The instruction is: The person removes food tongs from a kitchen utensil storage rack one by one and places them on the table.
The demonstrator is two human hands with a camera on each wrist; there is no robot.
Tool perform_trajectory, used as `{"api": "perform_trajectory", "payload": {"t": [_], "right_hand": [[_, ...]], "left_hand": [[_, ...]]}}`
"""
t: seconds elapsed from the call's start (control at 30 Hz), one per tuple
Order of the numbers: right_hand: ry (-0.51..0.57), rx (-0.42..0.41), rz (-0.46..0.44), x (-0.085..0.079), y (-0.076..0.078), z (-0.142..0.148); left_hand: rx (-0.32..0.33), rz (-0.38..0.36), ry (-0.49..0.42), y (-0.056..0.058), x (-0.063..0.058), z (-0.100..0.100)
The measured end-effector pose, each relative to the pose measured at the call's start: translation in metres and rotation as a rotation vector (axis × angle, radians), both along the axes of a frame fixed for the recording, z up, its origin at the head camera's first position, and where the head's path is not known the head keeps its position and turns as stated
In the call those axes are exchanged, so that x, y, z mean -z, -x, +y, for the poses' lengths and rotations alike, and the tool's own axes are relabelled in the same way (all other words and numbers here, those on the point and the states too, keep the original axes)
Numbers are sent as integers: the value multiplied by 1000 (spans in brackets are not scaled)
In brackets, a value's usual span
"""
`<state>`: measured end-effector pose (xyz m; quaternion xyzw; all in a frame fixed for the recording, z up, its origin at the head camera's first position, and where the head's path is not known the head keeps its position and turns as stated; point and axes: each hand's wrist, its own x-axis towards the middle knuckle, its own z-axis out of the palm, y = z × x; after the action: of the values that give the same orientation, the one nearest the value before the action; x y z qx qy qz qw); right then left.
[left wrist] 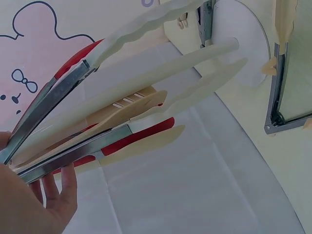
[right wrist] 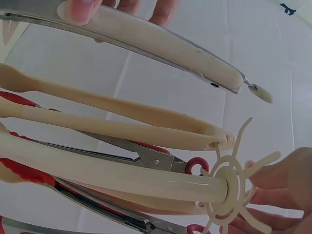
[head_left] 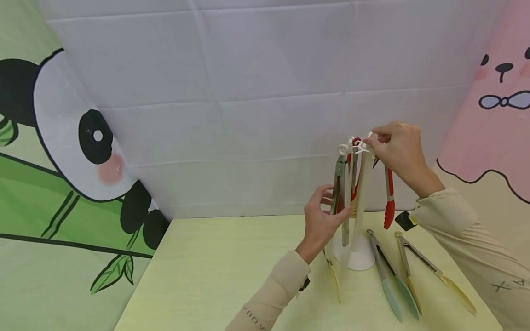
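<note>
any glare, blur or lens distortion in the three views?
Head: soft, even light, faint shadows on the table; left wrist: slightly hazy, dull sheen on the held tongs' metal; right wrist: small glints on the white pole, which looks slightly bowed, likely lens distortion.

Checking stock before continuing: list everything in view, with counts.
Spoked-top pole stand: 1, white, centre-right
Scallop-headed steel tongs: 1, pale-silver, left of pole
Red-headed steel tongs: at least 2, red-silver, on stand
One-piece tongs: at least 1, beige, on stand
Green-headed steel tongs: 1, green-silver, right of stand
Yellow-headed steel tongs: 1, yellow-silver, rightmost
Yellow-tipped tool: 1, partly hidden, left of base
Table: 1, pale yellow, below
Cloth backdrop: 1, pale grey, panda left, pink animal right
Wrist devices: 2, black, both wrists
Sleeves: 2, beige, forearms
Left hand: 1, holding scallop-headed tongs
Right hand: 1, pinching stand top
</note>
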<state>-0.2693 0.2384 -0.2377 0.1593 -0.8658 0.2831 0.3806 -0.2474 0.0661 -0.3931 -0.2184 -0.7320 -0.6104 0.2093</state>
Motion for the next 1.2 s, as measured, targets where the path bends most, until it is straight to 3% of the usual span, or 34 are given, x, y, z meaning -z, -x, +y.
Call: {"api": "perform_trajectory", "payload": {"t": [0.3, 1.2], "right_hand": [[1, 10, -16, 0, 0, -1], [-9, 5, -78, -4, 0, -2]], "left_hand": [[-37, 0, 3, -5, -3, -17], [-185, -26, 79, -3, 8, -64]]}}
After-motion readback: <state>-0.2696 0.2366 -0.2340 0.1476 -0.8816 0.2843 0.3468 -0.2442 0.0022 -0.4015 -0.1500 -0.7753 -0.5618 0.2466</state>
